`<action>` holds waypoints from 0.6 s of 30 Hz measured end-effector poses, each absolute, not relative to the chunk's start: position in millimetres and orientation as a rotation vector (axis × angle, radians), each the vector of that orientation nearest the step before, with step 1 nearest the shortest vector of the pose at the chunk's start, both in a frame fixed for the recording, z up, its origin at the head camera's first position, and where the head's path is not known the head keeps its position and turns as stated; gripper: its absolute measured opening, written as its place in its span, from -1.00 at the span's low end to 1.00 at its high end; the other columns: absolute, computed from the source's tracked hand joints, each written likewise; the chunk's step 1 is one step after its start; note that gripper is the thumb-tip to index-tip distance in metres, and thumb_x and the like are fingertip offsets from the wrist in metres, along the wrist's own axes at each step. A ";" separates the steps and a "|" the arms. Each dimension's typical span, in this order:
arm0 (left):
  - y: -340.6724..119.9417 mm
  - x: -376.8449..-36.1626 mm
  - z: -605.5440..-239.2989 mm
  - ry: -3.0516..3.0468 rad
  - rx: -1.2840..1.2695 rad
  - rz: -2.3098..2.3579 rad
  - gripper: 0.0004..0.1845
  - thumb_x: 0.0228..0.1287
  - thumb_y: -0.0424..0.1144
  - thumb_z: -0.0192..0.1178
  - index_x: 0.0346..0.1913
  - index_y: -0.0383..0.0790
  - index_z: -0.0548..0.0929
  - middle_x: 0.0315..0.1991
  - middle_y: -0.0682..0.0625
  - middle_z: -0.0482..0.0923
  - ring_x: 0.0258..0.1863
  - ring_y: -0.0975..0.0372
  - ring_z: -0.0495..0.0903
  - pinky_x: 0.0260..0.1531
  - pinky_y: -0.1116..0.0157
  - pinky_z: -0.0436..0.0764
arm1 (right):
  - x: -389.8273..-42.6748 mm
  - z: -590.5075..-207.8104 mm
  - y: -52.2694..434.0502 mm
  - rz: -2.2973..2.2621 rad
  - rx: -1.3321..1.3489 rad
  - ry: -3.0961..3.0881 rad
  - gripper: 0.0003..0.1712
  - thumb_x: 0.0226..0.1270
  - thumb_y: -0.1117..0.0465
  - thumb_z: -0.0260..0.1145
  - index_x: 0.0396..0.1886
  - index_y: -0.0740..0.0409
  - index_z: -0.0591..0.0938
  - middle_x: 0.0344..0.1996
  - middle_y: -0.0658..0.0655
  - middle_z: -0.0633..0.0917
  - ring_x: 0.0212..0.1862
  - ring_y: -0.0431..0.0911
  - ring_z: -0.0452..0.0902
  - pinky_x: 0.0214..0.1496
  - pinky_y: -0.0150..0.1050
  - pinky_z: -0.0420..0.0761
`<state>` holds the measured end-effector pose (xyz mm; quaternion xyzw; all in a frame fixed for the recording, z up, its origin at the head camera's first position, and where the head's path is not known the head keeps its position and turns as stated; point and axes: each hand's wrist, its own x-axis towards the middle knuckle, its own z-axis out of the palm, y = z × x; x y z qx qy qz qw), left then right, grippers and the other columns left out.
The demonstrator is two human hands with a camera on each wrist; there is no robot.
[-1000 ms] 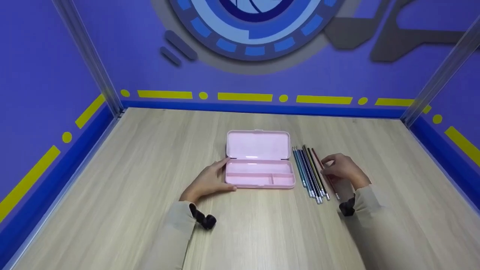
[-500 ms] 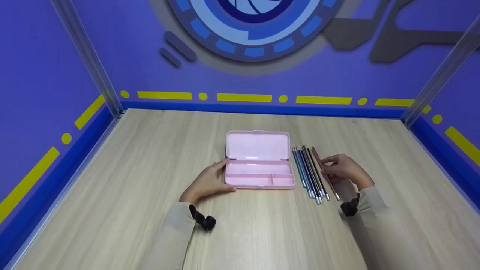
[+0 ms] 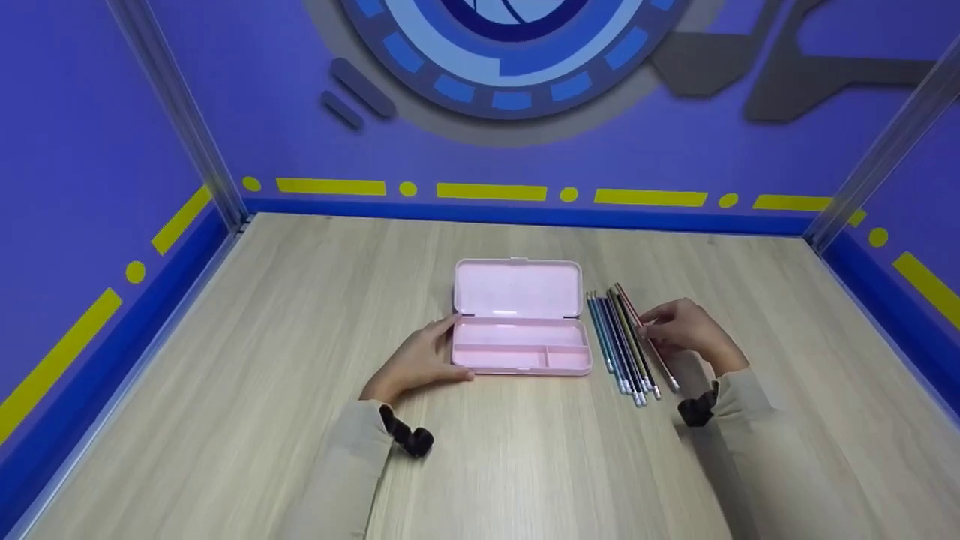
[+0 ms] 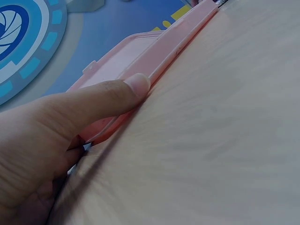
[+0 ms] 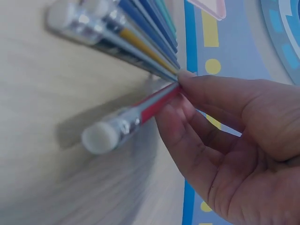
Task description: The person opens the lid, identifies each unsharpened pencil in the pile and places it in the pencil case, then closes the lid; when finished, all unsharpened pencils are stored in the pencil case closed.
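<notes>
From above we look down on the table (image 3: 225, 360); our left-wrist camera skims it close beside the pink case (image 4: 154, 51), our right-wrist camera hugs the pencils (image 5: 136, 47), both shared overhead

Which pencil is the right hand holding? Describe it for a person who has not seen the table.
Find the open pink case mid-table; a row of pencils lies right of it. The red pencil, outermost, is the only one pinched by the right hand and lifted.
</notes>
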<state>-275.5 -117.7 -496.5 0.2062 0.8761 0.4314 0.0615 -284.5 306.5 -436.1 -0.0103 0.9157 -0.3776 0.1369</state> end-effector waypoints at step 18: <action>-118.4 -276.9 -497.0 2.654 0.635 1.300 0.11 -0.22 0.06 0.56 0.46 -0.10 0.24 0.43 -0.16 0.24 0.45 0.02 0.18 0.45 0.06 0.16 | -290.4 -421.7 274.4 -1.190 -0.092 2.729 -0.61 0.31 0.21 0.29 0.07 0.32 0.63 -0.08 0.33 0.65 -0.24 -0.07 0.59 -0.16 -0.15 0.73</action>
